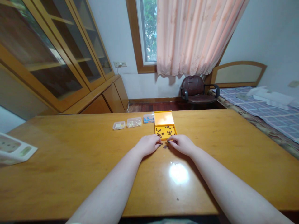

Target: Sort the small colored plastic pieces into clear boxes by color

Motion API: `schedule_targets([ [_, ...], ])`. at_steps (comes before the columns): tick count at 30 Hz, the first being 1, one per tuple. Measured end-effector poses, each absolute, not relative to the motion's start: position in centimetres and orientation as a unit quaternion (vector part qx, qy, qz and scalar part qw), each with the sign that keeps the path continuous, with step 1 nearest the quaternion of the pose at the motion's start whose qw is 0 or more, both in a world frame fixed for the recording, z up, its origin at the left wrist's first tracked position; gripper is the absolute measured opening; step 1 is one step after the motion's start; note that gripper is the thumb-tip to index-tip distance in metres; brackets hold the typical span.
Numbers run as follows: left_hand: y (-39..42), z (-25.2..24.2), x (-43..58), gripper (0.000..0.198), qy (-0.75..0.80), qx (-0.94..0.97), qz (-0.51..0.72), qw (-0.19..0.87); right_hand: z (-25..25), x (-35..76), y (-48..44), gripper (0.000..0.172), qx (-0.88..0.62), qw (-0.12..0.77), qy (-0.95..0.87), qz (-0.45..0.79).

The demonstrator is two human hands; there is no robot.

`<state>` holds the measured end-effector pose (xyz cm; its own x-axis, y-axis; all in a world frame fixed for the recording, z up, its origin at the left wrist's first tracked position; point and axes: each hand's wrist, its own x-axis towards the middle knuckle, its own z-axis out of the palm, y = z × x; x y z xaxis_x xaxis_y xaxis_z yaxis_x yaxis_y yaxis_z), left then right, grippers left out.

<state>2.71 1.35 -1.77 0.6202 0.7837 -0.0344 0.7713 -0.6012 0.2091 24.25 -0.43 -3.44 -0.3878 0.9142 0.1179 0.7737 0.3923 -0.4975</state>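
Yellow case [163,118] open, dark pieces [159,130] inside. Left hand [149,145] at case's near edge, pinching dark strip [161,143]. Right hand [183,144] also there, fingers bent; cannot tell if grasping anything. Loose bits [165,147] just before case, between hands.

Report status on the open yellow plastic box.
Left grip, right grip at near edge of box. Small dark-brown pieces inside. More loose pieces between grips.

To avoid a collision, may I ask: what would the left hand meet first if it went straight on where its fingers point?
Probably the dark brown pieces on the wooden table, just before the right hand; the left hand might pass slightly above them, height is unclear.
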Motion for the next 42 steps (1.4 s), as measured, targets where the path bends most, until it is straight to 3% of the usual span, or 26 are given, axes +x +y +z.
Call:
schedule_targets([
  [16,1.2,-2.5,3.3,0.016,0.431,0.895,0.045,0.109,-3.0,24.0,-0.8,0.028,-0.470,0.125,-0.841,0.238],
  [42,1.0,-2.5,3.8,0.016,0.424,0.898,0.046,0.108,-3.7,23.3,-0.7,0.021,-0.506,0.139,-0.828,0.199],
])
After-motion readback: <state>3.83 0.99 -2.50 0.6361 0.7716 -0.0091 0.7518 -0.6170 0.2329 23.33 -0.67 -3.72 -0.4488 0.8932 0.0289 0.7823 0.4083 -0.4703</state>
